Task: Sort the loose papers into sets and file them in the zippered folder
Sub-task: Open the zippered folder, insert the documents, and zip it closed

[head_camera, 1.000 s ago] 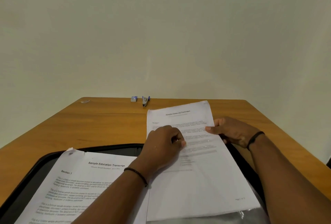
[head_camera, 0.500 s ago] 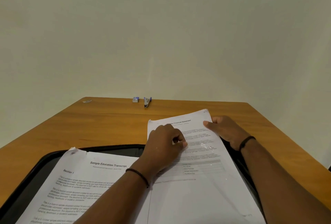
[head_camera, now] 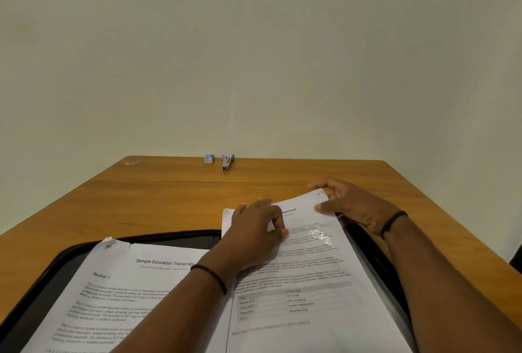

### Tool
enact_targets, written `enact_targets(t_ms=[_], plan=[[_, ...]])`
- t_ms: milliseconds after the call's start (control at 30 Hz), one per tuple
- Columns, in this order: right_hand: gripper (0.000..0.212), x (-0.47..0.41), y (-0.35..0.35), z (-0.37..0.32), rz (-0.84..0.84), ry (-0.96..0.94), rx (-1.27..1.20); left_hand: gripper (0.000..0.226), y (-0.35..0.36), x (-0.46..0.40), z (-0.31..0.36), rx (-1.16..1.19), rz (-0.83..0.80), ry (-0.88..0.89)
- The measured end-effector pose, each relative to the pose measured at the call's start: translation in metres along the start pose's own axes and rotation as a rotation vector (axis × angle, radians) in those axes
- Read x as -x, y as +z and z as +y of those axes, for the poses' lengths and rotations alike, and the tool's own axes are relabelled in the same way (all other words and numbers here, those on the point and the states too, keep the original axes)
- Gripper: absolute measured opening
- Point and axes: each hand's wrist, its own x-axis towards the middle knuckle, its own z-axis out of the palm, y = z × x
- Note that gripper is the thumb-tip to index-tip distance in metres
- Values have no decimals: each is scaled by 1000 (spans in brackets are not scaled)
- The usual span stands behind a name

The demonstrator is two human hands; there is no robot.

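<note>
Under the left hand [head_camera: 254, 235], pressed flat with a narrow grip, lies the statement sheet [head_camera: 308, 282] in the open black folder [head_camera: 169, 238]. The right hand [head_camera: 356, 205] pinches its lifted far corner. Left of that grip, a transcript sheet [head_camera: 121, 293] rests; a stapler [head_camera: 227, 162] sits far across the counter [head_camera: 169, 197].

We're at a plain office-style desk: a wooden table [head_camera: 175, 191] against a bare wall [head_camera: 254, 56], a stapler [head_camera: 227, 162] and printed documents [head_camera: 135, 290] on it.
</note>
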Motion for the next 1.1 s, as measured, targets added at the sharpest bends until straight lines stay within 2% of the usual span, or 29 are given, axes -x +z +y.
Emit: enact_targets(t_ms=[67,167,300,467,800,967,1100], plan=[[31,-1,7,-3,89,-88,-36,32,0,1,1,12,55,6],[15,-2,15,-3,206,-184,71,36,1,0,0,9,153,6],[15,-2,16,-1,231,-151,125,26,3,0,-2,2,192,52],[21,-5,16,0,206,-134,82,16,2,2,0,7,269,88],[26,-9,19,7,330,-168,48,11,7,4,2,-106,275,118],[29,-11,25,16,326,-127,107,10,7,3,2,-144,306,174],[35,-8,26,20,352,-99,-47,10,11,4,0,-94,321,148]])
